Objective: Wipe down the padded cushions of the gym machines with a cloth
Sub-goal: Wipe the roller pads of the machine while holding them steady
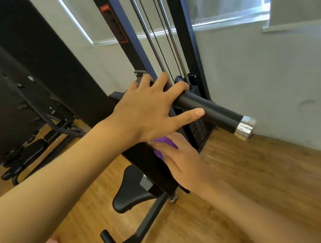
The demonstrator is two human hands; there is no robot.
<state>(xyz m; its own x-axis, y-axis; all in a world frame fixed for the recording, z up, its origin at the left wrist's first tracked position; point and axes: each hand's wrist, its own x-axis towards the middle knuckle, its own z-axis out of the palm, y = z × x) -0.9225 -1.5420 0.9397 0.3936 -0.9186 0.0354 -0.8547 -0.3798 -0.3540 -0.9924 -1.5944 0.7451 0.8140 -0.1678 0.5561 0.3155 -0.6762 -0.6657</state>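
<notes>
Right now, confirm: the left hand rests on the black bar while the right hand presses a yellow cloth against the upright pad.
Wrong colour: the head view shows a purple cloth. The left hand rests on the black bar; the right hand presses it against the upright pad.

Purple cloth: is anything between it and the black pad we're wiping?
Nothing visible lies between them: the right hand presses the purple cloth directly against the black pad. Just above, the left hand rests across the pad's top and the black bar, covering that stretch.
</notes>
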